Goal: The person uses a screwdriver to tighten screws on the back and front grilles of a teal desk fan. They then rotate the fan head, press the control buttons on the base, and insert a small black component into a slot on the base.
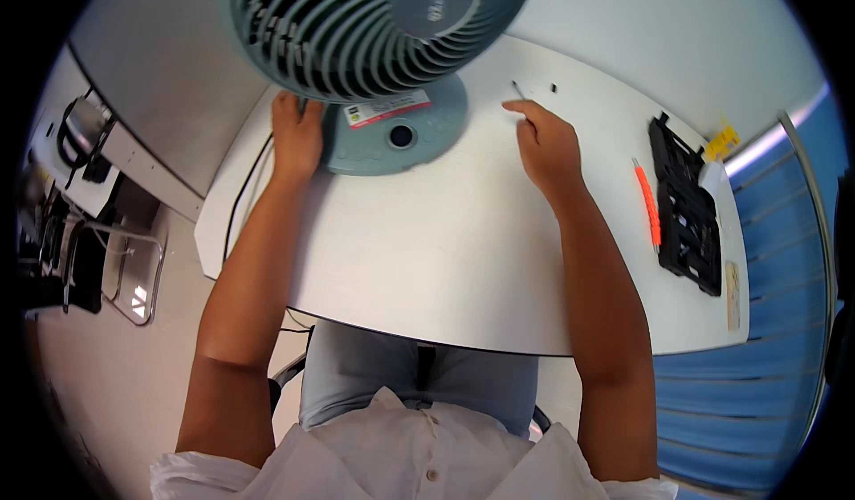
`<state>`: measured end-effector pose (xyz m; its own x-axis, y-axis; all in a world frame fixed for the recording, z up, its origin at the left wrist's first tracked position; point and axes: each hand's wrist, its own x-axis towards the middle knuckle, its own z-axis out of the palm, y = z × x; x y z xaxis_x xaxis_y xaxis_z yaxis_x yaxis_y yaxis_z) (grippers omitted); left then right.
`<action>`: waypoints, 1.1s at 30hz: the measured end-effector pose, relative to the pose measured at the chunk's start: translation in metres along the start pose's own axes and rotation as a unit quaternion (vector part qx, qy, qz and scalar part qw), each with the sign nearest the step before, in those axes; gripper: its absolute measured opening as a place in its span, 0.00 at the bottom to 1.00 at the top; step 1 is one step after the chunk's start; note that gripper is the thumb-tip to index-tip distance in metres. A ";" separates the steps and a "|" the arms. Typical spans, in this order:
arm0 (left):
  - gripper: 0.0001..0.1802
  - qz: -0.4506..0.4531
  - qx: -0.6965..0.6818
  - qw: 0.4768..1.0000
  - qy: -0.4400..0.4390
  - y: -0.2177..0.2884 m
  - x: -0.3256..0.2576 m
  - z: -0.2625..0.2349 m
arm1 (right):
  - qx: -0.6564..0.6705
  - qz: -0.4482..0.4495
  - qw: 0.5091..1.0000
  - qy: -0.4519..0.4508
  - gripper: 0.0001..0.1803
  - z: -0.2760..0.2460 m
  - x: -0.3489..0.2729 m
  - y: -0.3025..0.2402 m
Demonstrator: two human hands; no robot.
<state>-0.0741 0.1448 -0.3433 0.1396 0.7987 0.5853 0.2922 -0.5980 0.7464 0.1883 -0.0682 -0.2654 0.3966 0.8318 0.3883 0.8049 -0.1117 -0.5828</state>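
A grey-green desk fan stands on the white table, its round slatted grille leaning over the base. On the base are a dark round knob and a white-and-red label. My left hand is closed at the left edge of the base; the grille partly hides its fingertips. To the right of the fan, my right hand is apart from it, with one finger stretched out to the left and the others partly bent. Just beyond that hand is a thin dark-tipped rod; whether they touch is unclear.
A small black piece lies farther back. On the right are an orange-handled tool, an open black tool case, a yellow item and a pale strip. A black cord crosses the left side. Metal rails stand beyond the table.
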 end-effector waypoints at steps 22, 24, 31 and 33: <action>0.29 -0.076 0.045 0.996 -0.030 0.027 -0.006 0.002 | 0.091 -0.007 0.968 -0.233 0.32 0.000 -0.016 -0.034; 0.29 -0.076 0.053 0.995 -0.029 0.025 -0.008 0.000 | 0.005 -0.057 0.975 -0.213 0.32 -0.026 -0.018 -0.044; 0.30 -0.074 0.043 0.996 -0.024 0.028 -0.009 0.001 | -0.130 -0.425 0.830 -0.337 0.41 -0.038 -0.141 -0.101; 0.30 -0.072 0.039 0.996 -0.023 0.032 -0.009 0.003 | -0.169 -0.425 0.807 -0.372 0.43 -0.030 -0.166 -0.076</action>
<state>-0.0638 0.1185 -0.3259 0.1339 0.8796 0.4564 0.3848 -0.4705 0.7941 0.0745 -0.2142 -0.2637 -0.6372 0.7680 -0.0644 0.7707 0.6349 -0.0539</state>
